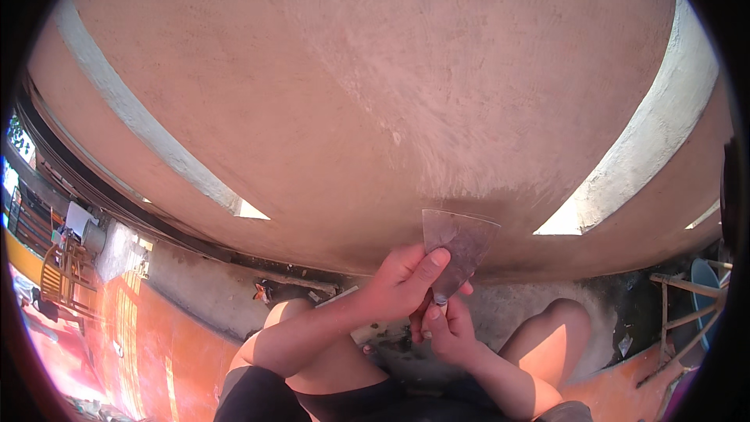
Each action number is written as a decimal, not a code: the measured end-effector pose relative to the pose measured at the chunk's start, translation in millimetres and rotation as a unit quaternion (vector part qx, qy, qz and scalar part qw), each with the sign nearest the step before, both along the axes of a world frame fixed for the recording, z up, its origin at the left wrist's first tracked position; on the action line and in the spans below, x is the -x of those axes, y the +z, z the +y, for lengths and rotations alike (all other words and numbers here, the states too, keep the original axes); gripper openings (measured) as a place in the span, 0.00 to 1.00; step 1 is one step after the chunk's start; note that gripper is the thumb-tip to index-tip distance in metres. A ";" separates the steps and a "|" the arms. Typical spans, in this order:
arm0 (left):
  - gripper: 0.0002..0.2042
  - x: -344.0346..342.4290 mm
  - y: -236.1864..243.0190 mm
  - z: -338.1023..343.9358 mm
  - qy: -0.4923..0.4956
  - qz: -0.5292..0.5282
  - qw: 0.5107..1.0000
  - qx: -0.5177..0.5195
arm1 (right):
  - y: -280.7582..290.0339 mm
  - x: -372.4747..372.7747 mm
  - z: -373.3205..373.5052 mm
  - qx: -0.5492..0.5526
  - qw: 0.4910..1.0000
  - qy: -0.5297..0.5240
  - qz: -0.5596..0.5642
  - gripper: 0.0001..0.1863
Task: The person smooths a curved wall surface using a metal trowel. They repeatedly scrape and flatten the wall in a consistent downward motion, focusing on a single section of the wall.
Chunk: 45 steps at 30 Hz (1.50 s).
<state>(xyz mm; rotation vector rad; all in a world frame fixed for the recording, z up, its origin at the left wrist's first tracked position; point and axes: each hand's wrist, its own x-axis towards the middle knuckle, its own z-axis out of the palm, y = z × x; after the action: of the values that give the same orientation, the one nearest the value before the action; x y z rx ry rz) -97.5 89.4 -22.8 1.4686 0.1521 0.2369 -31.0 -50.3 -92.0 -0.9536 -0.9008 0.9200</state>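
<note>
A putty knife (462, 241) with a wide, flat, greyish-brown blade is held in front of the lower part of a pinkish-beige wall (351, 109). My left hand (408, 277) grips the blade near its narrow end, the thumb lying across its face. Just below, my right hand (449, 334) is closed around the handle, of which only a short piece by the metal collar shows. The blade's broad edge points up toward the wall, where a darker patch (488, 202) lies behind it; whether the edge touches the wall I cannot tell.
Pale bands (148, 125) slope down the wall on both sides. My bent knees flank my hands. At far left stand a wooden chair (56, 275) and a grey bucket-like container (94, 239) above an orange floor (168, 328). A wooden frame (687, 284) with a bluish basin (704, 297) stands at right.
</note>
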 end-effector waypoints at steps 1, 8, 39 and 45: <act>0.26 -3.1 -3.5 -1.1 0.003 -0.004 1.000 0.005 | -6.7 5.6 0.6 -0.017 1.000 0.011 0.011 0.13; 0.24 -10.4 9.4 -8.0 -0.005 0.036 0.997 0.065 | 5.7 31.4 3.8 -0.001 0.995 -0.054 0.080 0.20; 0.25 -14.0 40.0 -0.9 0.025 -0.031 0.998 0.057 | 31.1 6.9 10.2 0.011 0.999 -0.004 0.042 0.17; 0.25 -11.2 39.6 -3.9 0.039 -0.018 0.997 0.066 | 39.0 6.2 9.4 0.016 0.999 0.002 0.039 0.16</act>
<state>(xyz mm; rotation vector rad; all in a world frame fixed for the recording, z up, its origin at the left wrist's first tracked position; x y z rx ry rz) -86.4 85.4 16.8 1.3288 0.1939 0.3110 -37.2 -41.0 -53.0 -0.9373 -0.8241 0.9722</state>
